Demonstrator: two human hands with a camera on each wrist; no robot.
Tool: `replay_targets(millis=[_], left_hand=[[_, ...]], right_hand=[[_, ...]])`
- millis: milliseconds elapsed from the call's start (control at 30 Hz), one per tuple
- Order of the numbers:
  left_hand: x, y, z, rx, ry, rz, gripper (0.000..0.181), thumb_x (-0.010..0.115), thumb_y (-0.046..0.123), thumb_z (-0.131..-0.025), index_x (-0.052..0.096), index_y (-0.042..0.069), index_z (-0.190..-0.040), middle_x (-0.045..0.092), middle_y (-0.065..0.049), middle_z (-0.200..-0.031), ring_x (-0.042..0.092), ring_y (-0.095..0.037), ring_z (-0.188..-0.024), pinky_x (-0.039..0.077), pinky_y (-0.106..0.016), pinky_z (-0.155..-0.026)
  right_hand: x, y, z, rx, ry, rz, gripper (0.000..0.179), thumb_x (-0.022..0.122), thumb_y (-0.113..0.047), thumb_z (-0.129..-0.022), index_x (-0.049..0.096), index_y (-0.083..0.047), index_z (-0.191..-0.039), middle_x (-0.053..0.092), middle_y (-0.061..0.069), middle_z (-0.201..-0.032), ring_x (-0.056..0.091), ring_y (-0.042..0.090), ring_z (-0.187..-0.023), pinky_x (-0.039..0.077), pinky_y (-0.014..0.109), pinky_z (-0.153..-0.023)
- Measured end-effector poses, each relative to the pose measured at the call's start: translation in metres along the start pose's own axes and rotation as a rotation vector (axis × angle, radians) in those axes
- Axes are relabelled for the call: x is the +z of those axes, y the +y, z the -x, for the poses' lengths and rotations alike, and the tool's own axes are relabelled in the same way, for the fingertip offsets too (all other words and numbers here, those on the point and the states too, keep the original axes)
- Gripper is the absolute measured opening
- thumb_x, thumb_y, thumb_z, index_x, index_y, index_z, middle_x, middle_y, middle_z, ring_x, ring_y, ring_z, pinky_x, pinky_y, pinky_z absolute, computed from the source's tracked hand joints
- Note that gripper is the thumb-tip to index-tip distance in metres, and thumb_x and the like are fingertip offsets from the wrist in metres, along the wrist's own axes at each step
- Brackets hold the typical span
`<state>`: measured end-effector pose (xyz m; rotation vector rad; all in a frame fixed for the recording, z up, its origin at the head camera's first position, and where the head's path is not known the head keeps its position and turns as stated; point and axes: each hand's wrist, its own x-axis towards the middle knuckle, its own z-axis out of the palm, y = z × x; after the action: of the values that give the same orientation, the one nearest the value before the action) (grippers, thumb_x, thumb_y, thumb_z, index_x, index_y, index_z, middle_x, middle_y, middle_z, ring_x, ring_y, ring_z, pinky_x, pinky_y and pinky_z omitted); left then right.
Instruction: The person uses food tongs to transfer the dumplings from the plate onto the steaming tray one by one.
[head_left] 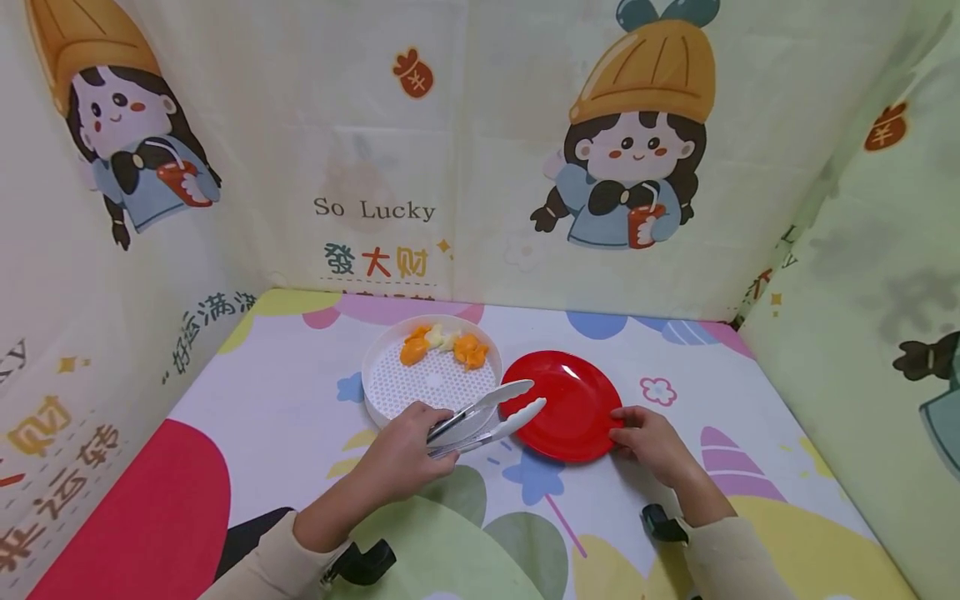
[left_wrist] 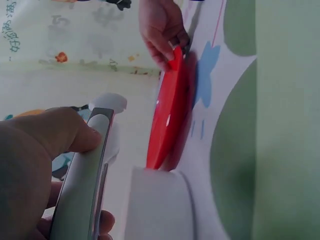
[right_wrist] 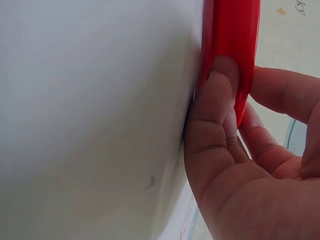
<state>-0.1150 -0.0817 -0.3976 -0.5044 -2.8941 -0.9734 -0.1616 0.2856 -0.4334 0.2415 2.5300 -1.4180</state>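
Note:
My left hand (head_left: 411, 450) grips metal tongs (head_left: 519, 421) with white scalloped tips; the tips stand apart with nothing between them, overlapping the left rim of a red plate (head_left: 570, 408) in the head view. In the left wrist view the thumb presses along the handle of the tongs (left_wrist: 80, 185). My right hand (head_left: 652, 442) pinches the right rim of the plate, the thumb on one face and fingers on the other, as the right wrist view shows. Left of the plate sits a round white tray (head_left: 405, 387) with a perforated base. Orange pieces (head_left: 470, 352) and pale pieces (head_left: 442, 338) lie at its far side.
A patterned cloth (head_left: 285, 375) covers the table. Printed fabric walls (head_left: 495, 150) enclose it at the back and both sides. Black wrist mounts (head_left: 365, 564) hang under both sleeves, close over the tabletop.

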Motion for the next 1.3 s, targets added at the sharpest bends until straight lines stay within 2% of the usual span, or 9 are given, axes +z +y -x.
replay_targets(millis=[133,300,433,533,633,767,1000,1300], left_hand=[[0.012,0.004,0.003,0.048,0.006,0.008,0.05,0.081,0.019,-0.082,0.066,-0.001,-0.125,0.06,-0.012,-0.108,0.054,-0.019,-0.087,0.053,-0.031,-0.072],[0.025,0.007,0.007,0.113,0.069,-0.053,0.048,0.083,0.019,-0.079,0.069,0.0,-0.121,0.06,-0.008,-0.1,0.051,-0.018,-0.084,0.047,-0.027,-0.068],[0.029,0.009,0.009,0.156,0.121,-0.109,0.047,0.085,0.02,-0.077,0.07,0.002,-0.119,0.061,-0.007,-0.095,0.051,-0.019,-0.083,0.046,-0.031,-0.069],[0.03,0.008,0.011,0.182,0.116,-0.138,0.047,0.086,0.021,-0.077,0.071,0.003,-0.118,0.06,-0.008,-0.095,0.053,-0.021,-0.084,0.047,-0.033,-0.071],[0.03,0.008,0.012,0.175,0.085,-0.163,0.047,0.086,0.023,-0.077,0.071,0.002,-0.117,0.059,-0.007,-0.094,0.053,-0.022,-0.084,0.047,-0.034,-0.072],[0.031,0.009,0.012,0.127,0.037,-0.181,0.049,0.084,0.027,-0.08,0.071,0.0,-0.119,0.057,-0.006,-0.092,0.051,-0.021,-0.084,0.046,-0.033,-0.069],[0.031,0.01,0.012,0.074,-0.026,-0.207,0.048,0.084,0.029,-0.079,0.072,0.001,-0.116,0.061,-0.006,-0.094,0.051,-0.019,-0.085,0.047,-0.032,-0.067],[0.033,0.006,0.012,0.072,-0.029,-0.193,0.051,0.088,0.031,-0.076,0.073,0.002,-0.115,0.061,-0.005,-0.093,0.05,-0.017,-0.08,0.046,-0.031,-0.063]], right_hand=[[-0.003,-0.001,0.001,-0.006,0.003,0.016,0.05,0.068,-0.015,-0.095,0.049,0.004,-0.137,0.055,0.023,-0.127,0.061,0.026,-0.094,0.058,0.036,-0.079],[-0.005,-0.001,0.001,0.002,-0.005,0.013,0.051,0.068,-0.015,-0.095,0.048,0.004,-0.138,0.055,0.023,-0.127,0.062,0.026,-0.093,0.058,0.035,-0.079],[-0.005,-0.002,0.0,-0.003,-0.009,0.014,0.05,0.067,-0.014,-0.095,0.049,0.005,-0.137,0.056,0.023,-0.126,0.062,0.026,-0.093,0.058,0.035,-0.078],[-0.005,-0.003,0.0,-0.005,-0.009,0.017,0.05,0.067,-0.014,-0.095,0.048,0.005,-0.138,0.055,0.023,-0.126,0.061,0.026,-0.092,0.058,0.035,-0.078],[-0.005,-0.004,0.0,-0.007,-0.008,0.021,0.051,0.067,-0.014,-0.095,0.048,0.006,-0.138,0.055,0.024,-0.126,0.061,0.026,-0.092,0.058,0.034,-0.078],[-0.006,-0.005,0.0,-0.013,-0.006,0.025,0.052,0.067,-0.015,-0.095,0.048,0.006,-0.138,0.055,0.024,-0.126,0.062,0.026,-0.092,0.058,0.035,-0.079],[-0.005,-0.003,0.001,-0.005,-0.002,0.016,0.054,0.068,-0.016,-0.094,0.048,0.005,-0.139,0.055,0.023,-0.127,0.063,0.025,-0.092,0.058,0.035,-0.08],[-0.004,-0.002,0.001,-0.003,0.001,0.015,0.054,0.069,-0.016,-0.094,0.048,0.004,-0.139,0.055,0.022,-0.127,0.063,0.026,-0.092,0.058,0.034,-0.08]])
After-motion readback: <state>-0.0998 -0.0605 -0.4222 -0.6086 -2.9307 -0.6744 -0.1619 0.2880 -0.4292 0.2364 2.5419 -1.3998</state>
